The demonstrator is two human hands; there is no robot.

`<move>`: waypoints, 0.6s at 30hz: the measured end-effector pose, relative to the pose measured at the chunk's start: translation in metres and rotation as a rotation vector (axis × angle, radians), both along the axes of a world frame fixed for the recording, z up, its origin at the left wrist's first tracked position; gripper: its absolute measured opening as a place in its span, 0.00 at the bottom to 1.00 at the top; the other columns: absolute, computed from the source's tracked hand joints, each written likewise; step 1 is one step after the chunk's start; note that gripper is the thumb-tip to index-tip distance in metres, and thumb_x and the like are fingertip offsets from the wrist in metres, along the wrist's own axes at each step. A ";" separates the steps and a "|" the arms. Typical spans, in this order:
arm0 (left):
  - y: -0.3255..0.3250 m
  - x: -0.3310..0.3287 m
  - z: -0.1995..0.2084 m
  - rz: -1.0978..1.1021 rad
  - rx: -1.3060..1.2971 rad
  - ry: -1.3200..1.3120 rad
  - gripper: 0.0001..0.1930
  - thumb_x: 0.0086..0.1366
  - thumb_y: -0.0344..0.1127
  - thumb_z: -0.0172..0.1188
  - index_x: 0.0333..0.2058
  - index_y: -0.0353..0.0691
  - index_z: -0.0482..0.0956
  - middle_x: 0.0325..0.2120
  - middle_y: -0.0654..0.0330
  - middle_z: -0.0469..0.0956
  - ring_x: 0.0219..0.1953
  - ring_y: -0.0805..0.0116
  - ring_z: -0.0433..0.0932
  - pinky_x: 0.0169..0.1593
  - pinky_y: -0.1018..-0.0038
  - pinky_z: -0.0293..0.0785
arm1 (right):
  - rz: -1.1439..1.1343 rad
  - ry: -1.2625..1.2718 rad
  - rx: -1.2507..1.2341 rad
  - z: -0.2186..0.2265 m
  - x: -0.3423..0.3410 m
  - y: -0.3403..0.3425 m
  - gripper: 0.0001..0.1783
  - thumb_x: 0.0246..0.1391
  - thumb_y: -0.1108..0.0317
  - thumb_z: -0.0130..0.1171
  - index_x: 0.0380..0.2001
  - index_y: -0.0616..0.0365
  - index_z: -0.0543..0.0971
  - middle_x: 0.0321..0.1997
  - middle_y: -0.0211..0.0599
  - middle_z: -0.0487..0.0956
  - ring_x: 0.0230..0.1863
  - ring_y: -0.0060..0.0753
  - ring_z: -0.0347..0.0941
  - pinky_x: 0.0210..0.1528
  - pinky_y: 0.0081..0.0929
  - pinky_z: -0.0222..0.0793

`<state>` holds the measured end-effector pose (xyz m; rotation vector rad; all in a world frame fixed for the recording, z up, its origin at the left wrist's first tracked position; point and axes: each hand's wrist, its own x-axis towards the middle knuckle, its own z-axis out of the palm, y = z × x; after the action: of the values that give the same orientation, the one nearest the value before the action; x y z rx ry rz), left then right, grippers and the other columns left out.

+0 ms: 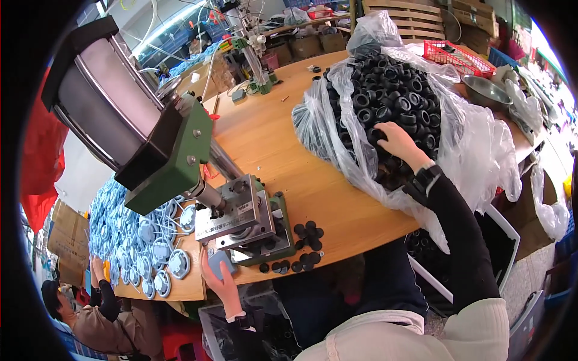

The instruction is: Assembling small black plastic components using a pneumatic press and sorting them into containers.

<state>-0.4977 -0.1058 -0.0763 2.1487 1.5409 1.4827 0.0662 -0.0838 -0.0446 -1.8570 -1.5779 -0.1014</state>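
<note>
My right hand [398, 144] reaches into a large heap of black round caps [404, 103]. Its fingers curl round one black cap at the heap's near side. The heap lies in a spread-out clear plastic bag [355, 141]. On the left, my left hand [223, 287] has its fingers stretched out beside a small grey-blue box [221, 265] at the table's front edge, and holds nothing. Just above it stands a green and steel press [241, 216] with a large cylinder [111, 90]. Several loose black caps [309, 233] lie right of the press base.
Light-blue corded round parts [144, 240] are heaped at the left, where another person [102, 319] sits. A red basket [457, 57] and a metal bowl [486, 90] stand at the back right. Below the table are a lined bin [271, 319] and a white-edged crate [430, 278].
</note>
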 end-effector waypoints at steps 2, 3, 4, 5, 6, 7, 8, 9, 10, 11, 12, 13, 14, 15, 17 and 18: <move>-0.009 0.026 0.028 -0.047 0.087 -0.060 0.26 0.62 0.31 0.53 0.58 0.30 0.61 0.57 0.47 0.65 0.60 0.52 0.63 0.63 0.63 0.54 | 0.061 -0.150 -0.197 -0.005 -0.002 0.017 0.26 0.40 0.71 0.62 0.48 0.54 0.71 0.44 0.48 0.72 0.44 0.52 0.72 0.47 0.39 0.69; -0.008 0.043 0.039 -0.109 0.070 -0.113 0.28 0.60 0.30 0.55 0.59 0.30 0.61 0.57 0.47 0.65 0.60 0.54 0.63 0.62 0.64 0.55 | 0.015 -0.164 -0.235 -0.005 0.005 0.021 0.29 0.36 0.70 0.62 0.48 0.50 0.70 0.46 0.50 0.70 0.44 0.55 0.72 0.47 0.42 0.71; -0.004 0.052 0.047 -0.161 0.052 -0.159 0.30 0.58 0.29 0.58 0.59 0.30 0.61 0.57 0.46 0.64 0.60 0.56 0.63 0.62 0.66 0.55 | 0.021 -0.162 -0.232 -0.002 0.006 0.024 0.29 0.36 0.70 0.62 0.48 0.50 0.70 0.46 0.50 0.70 0.44 0.55 0.72 0.47 0.42 0.71; 0.005 0.058 0.048 -0.159 0.108 -0.183 0.30 0.55 0.28 0.62 0.56 0.29 0.63 0.53 0.48 0.69 0.57 0.60 0.66 0.60 0.69 0.58 | 0.029 -0.145 -0.258 0.003 0.004 0.026 0.30 0.35 0.70 0.64 0.48 0.50 0.70 0.46 0.50 0.70 0.44 0.56 0.72 0.46 0.42 0.71; 0.011 0.063 0.052 -0.152 0.111 -0.181 0.30 0.55 0.28 0.62 0.56 0.29 0.63 0.53 0.48 0.69 0.57 0.60 0.66 0.60 0.69 0.58 | 0.035 -0.129 -0.285 0.007 0.001 0.026 0.32 0.34 0.69 0.65 0.49 0.51 0.70 0.45 0.50 0.70 0.45 0.56 0.72 0.46 0.43 0.71; 0.017 0.082 0.059 -0.228 -0.005 -0.346 0.28 0.54 0.28 0.63 0.54 0.30 0.65 0.50 0.51 0.71 0.54 0.62 0.68 0.58 0.71 0.59 | -0.035 -0.086 -0.252 0.005 0.010 0.022 0.36 0.31 0.68 0.68 0.49 0.51 0.69 0.43 0.46 0.70 0.43 0.52 0.72 0.46 0.38 0.70; 0.024 0.093 0.066 -0.293 -0.117 -0.504 0.26 0.53 0.29 0.65 0.51 0.30 0.68 0.48 0.54 0.73 0.52 0.64 0.69 0.57 0.72 0.61 | -0.033 -0.087 -0.250 0.011 0.006 0.018 0.36 0.31 0.68 0.68 0.49 0.51 0.69 0.43 0.46 0.70 0.43 0.52 0.72 0.46 0.38 0.70; 0.031 0.102 0.069 -0.185 -0.155 -0.638 0.22 0.51 0.28 0.67 0.45 0.31 0.71 0.43 0.58 0.75 0.46 0.70 0.71 0.52 0.74 0.64 | 0.055 0.045 -0.089 0.017 0.004 0.007 0.34 0.34 0.68 0.67 0.50 0.52 0.68 0.42 0.43 0.70 0.42 0.47 0.73 0.46 0.34 0.69; 0.041 0.103 0.069 -0.178 -0.153 -0.642 0.22 0.51 0.28 0.67 0.45 0.31 0.71 0.43 0.58 0.75 0.46 0.70 0.71 0.52 0.74 0.64 | 0.151 0.177 0.071 0.026 -0.004 -0.003 0.33 0.37 0.67 0.66 0.51 0.52 0.67 0.41 0.39 0.70 0.42 0.42 0.73 0.45 0.30 0.68; 0.051 0.099 0.065 -0.173 -0.162 -0.703 0.22 0.51 0.28 0.67 0.45 0.31 0.72 0.43 0.59 0.75 0.44 0.71 0.71 0.51 0.74 0.65 | 0.163 0.174 0.066 0.037 -0.015 -0.013 0.33 0.37 0.67 0.66 0.51 0.52 0.67 0.41 0.39 0.70 0.42 0.42 0.73 0.45 0.30 0.68; 0.059 0.094 0.058 -0.165 -0.178 -0.766 0.22 0.50 0.27 0.67 0.44 0.31 0.72 0.43 0.59 0.75 0.43 0.72 0.72 0.49 0.74 0.66 | 0.404 0.741 0.020 0.048 -0.033 -0.026 0.31 0.41 0.66 0.64 0.51 0.55 0.67 0.41 0.36 0.70 0.41 0.36 0.72 0.43 0.26 0.67; 0.064 0.092 0.052 -0.158 -0.066 -0.710 0.20 0.50 0.28 0.67 0.43 0.31 0.74 0.40 0.60 0.76 0.40 0.73 0.73 0.46 0.74 0.68 | 0.624 1.312 -0.034 0.058 -0.048 -0.040 0.28 0.44 0.65 0.62 0.50 0.57 0.67 0.41 0.33 0.70 0.40 0.31 0.71 0.41 0.23 0.66; 0.051 0.099 0.064 -0.136 -0.109 -0.624 0.17 0.50 0.29 0.67 0.39 0.31 0.76 0.35 0.60 0.78 0.37 0.72 0.75 0.44 0.74 0.70 | 0.787 1.401 0.028 0.059 -0.058 -0.049 0.27 0.48 0.65 0.57 0.52 0.61 0.66 0.43 0.35 0.72 0.40 0.32 0.72 0.41 0.21 0.66; 0.051 0.096 0.061 -0.125 -0.130 -0.512 0.16 0.50 0.30 0.66 0.38 0.31 0.77 0.33 0.59 0.79 0.35 0.70 0.76 0.43 0.73 0.71 | 0.854 1.437 0.042 0.061 -0.069 -0.058 0.28 0.46 0.67 0.58 0.52 0.61 0.66 0.42 0.36 0.72 0.40 0.32 0.72 0.41 0.21 0.66; 0.041 0.091 0.069 -0.046 -0.083 -0.233 0.14 0.51 0.33 0.66 0.36 0.33 0.78 0.30 0.55 0.81 0.33 0.66 0.79 0.40 0.73 0.72 | 0.956 1.411 0.036 0.067 -0.097 -0.067 0.29 0.45 0.71 0.58 0.53 0.61 0.66 0.43 0.37 0.73 0.42 0.32 0.73 0.43 0.23 0.66; 0.037 0.087 0.070 -0.029 -0.059 -0.142 0.15 0.55 0.36 0.66 0.38 0.33 0.78 0.29 0.57 0.79 0.32 0.71 0.76 0.40 0.75 0.70 | 0.987 1.355 0.016 0.068 -0.112 -0.068 0.29 0.46 0.74 0.59 0.54 0.61 0.65 0.44 0.37 0.73 0.44 0.32 0.74 0.45 0.24 0.67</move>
<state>-0.4102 -0.0693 -0.0064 1.9781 1.4805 1.5244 -0.0461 -0.1514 0.0232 -0.5368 -1.1794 1.2654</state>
